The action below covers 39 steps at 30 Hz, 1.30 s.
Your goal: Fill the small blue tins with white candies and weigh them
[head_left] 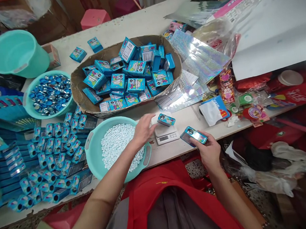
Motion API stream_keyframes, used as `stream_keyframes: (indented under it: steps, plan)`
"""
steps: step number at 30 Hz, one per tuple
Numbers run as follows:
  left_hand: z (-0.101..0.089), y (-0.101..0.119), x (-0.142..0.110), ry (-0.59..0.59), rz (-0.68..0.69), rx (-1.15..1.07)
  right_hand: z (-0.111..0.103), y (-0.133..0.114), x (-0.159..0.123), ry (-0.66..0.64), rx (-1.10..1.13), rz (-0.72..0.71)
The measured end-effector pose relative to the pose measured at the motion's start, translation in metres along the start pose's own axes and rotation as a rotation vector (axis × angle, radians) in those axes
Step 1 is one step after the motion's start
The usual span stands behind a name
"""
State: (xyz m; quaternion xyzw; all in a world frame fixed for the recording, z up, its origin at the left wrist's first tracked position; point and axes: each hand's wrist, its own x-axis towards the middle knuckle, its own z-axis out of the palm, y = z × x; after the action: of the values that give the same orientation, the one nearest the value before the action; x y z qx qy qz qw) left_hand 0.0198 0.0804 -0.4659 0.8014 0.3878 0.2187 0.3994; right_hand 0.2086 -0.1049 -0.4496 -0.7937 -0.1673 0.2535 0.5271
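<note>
My right hand [208,149] grips a small blue candy tin [189,140] with a round hole in its top, just right of the scale. My left hand [143,130] is over the right rim of a turquoise basin [93,158] of small white candies [118,142]. Its fingers are apart and point toward the scale, with nothing visible in them. A second blue tin [166,119] lies on the small digital kitchen scale [168,138], a little right of my left fingertips; the display is too small to read.
A cardboard tray [79,99] full of blue tins stands behind the basin. Many open tins [57,146] stand in rows at left, near a bowl of round metal caps [50,94]. An upright turquoise bucket [16,54] is behind. Plastic sheets [193,62] and wrappers cover the right side.
</note>
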Motion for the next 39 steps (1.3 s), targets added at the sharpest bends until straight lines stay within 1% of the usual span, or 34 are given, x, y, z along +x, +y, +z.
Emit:
stream_keyframes:
  steps: [1,3,4,5,6,8,9,11,13,15,16,17,18,20,21,22,24,26,27,29,31,32,35,37,39]
  plan:
    - [0.012,0.005,0.017,-0.056,0.031,-0.077,0.001,0.000,0.001,-0.019,-0.002,-0.001]
    - [0.028,0.012,0.045,-0.154,0.002,-0.238,0.009,0.000,0.006,-0.057,0.005,-0.015]
    - [0.031,0.013,0.053,-0.160,-0.043,-0.307,0.015,0.000,0.009,-0.073,0.012,-0.030]
    - [0.030,0.012,0.058,-0.129,-0.094,-0.360,0.023,0.001,0.014,-0.089,0.021,-0.051]
    - [0.025,0.012,0.059,-0.064,-0.139,-0.390,0.033,0.003,0.019,-0.103,0.028,-0.076]
    - [0.004,0.010,0.048,0.097,-0.181,-0.396,0.055,0.007,0.031,-0.139,0.027,-0.137]
    - [-0.009,0.010,0.039,0.151,-0.183,-0.384,0.066,0.009,0.036,-0.164,0.021,-0.166]
    - [-0.034,0.012,0.014,0.196,-0.185,-0.365,0.083,0.010,0.043,-0.218,-0.013,-0.225]
    - [-0.050,0.016,-0.012,0.198,-0.206,-0.377,0.092,0.006,0.041,-0.221,-0.093,-0.329]
    - [-0.053,0.020,-0.037,0.201,-0.247,-0.425,0.094,-0.005,0.029,-0.189,-0.185,-0.481]
    - [-0.051,0.021,-0.048,0.205,-0.273,-0.464,0.093,-0.011,0.020,-0.204,-0.218,-0.552]
    - [-0.048,0.021,-0.057,0.210,-0.306,-0.513,0.093,-0.018,0.010,-0.276,-0.241,-0.599]
    - [-0.044,0.021,-0.065,0.215,-0.347,-0.573,0.093,-0.025,0.000,-0.394,-0.263,-0.610]
    - [-0.038,0.021,-0.078,0.250,-0.438,-0.743,0.096,-0.039,-0.019,-0.672,-0.302,-0.545]
    - [-0.038,0.021,-0.083,0.287,-0.473,-0.864,0.098,-0.046,-0.028,-0.768,-0.322,-0.502]
    - [-0.039,0.021,-0.087,0.339,-0.498,-1.004,0.101,-0.052,-0.034,-0.820,-0.338,-0.478]
    - [-0.045,0.021,-0.091,0.458,-0.509,-1.286,0.106,-0.061,-0.043,-0.826,-0.354,-0.517]
    - [-0.052,0.018,-0.092,0.543,-0.519,-1.485,0.111,-0.066,-0.046,-0.794,-0.382,-0.626]
    - [-0.054,0.016,-0.091,0.560,-0.553,-1.544,0.113,-0.067,-0.046,-0.787,-0.400,-0.670]
    - [-0.054,0.009,-0.087,0.587,-0.683,-1.621,0.119,-0.064,-0.045,-0.786,-0.447,-0.712]
    - [-0.049,0.001,-0.084,0.616,-0.818,-1.677,0.124,-0.059,-0.045,-0.789,-0.486,-0.708]
    - [-0.046,-0.003,-0.084,0.633,-0.851,-1.700,0.125,-0.058,-0.045,-0.793,-0.497,-0.692]
    - [-0.042,-0.013,-0.087,0.669,-0.834,-1.704,0.125,-0.057,-0.047,-0.808,-0.472,-0.591]
    - [-0.047,-0.018,-0.095,0.628,-0.814,-1.585,0.122,-0.056,-0.047,-0.819,-0.402,-0.472]
    - [-0.059,-0.018,-0.105,0.596,-0.773,-1.304,0.120,-0.052,-0.045,-0.818,-0.297,-0.343]
